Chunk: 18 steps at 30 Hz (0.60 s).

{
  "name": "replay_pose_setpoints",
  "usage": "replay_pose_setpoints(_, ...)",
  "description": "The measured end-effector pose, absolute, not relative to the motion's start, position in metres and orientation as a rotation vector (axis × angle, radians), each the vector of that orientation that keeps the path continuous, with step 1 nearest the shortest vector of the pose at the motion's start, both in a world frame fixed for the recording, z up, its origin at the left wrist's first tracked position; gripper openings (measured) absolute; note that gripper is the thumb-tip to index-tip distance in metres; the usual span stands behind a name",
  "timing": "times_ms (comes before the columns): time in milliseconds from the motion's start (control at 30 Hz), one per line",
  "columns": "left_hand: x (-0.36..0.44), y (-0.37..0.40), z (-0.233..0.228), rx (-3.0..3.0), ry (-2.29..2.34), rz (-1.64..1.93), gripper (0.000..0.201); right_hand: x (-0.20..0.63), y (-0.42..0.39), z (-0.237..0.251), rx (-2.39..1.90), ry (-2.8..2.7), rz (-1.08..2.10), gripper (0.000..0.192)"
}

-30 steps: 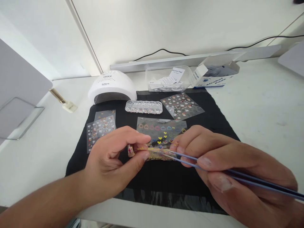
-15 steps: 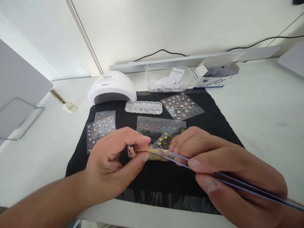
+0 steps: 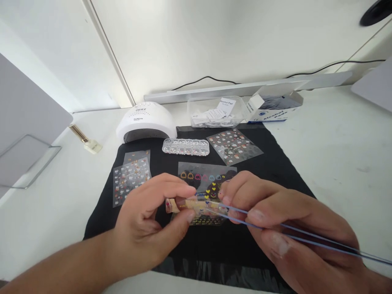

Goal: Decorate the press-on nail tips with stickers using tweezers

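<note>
My left hand [image 3: 153,216] has thumb and forefinger curled round a thin clear strip [image 3: 199,206], which shows small yellow and dark marks. A small shiny piece with red on it [image 3: 169,205] pokes out behind those fingers; its kind is unclear. My right hand [image 3: 284,220] grips blue-edged tweezers [image 3: 245,216], their two tips slightly apart and beside the strip. Below both hands, a clear sticker sheet [image 3: 208,167] printed with coloured outlines and yellow hearts lies on the black cloth [image 3: 245,253], partly hidden by my fingers.
Behind stand a white nail lamp [image 3: 147,122], a compartment case of rhinestones [image 3: 185,147], a clear plastic box [image 3: 196,118] with sachets and an opened alcohol pad box [image 3: 272,112]. More sticker sheets [image 3: 234,147] lie right and left [image 3: 131,177]. A polish bottle [image 3: 92,145] lies far left.
The whole view has shifted, so everything sits a little lower. My left finger and thumb are somewhat further apart around the strip, and the tweezer tips have spread slightly.
</note>
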State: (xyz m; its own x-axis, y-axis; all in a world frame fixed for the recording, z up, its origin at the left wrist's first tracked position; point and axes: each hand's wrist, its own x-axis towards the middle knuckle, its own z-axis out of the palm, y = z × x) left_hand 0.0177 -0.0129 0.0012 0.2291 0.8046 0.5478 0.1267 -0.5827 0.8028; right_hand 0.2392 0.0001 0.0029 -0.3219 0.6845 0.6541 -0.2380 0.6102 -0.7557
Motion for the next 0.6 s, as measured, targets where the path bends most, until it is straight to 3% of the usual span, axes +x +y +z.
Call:
replay_pose_setpoints(333, 0.017, -0.013, 0.004, 1.454, 1.001, 1.411, 0.043, 0.243, 0.005, 0.009, -0.480, -1.341, 1.140, 0.008)
replay_pose_setpoints(600, 0.013, -0.003, 0.002, 0.991, 0.990, 1.352, 0.029, 0.241, 0.006, 0.005, -0.482, -1.256, 1.179, 0.007)
